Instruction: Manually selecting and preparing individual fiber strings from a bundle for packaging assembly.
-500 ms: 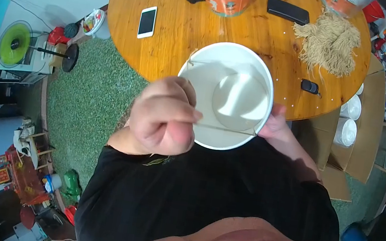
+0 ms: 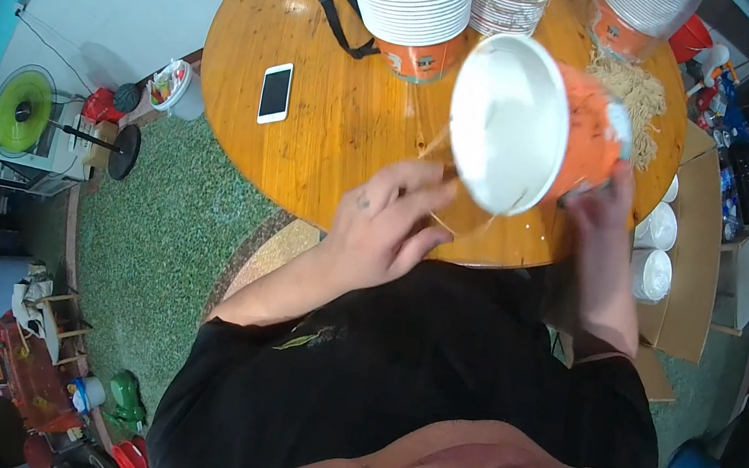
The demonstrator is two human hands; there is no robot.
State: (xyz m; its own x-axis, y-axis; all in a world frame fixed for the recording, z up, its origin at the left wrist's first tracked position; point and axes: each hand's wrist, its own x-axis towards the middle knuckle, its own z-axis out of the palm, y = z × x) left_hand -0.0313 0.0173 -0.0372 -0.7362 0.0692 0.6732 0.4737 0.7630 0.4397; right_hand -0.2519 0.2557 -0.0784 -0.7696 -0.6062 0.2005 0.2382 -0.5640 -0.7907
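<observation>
Curled at the cord [image 2: 434, 146], whether pinching it unclear, your left hand [image 2: 388, 222] faces your right hand [image 2: 602, 209], which grips the tub [image 2: 510, 123] near its base, cord seemingly already on the rim, what remains unshown, mouth leftward, long axis running sideways, nearer you than the stack [image 2: 406, 4] and right of it.

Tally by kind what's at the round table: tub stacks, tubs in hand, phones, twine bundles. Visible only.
Tub stacks: 3 (left stack, middle stack, right stack)
Held tub: 1
White phone: 1
Twine bundle: 1
Total: 6, each stack counted as one
</observation>
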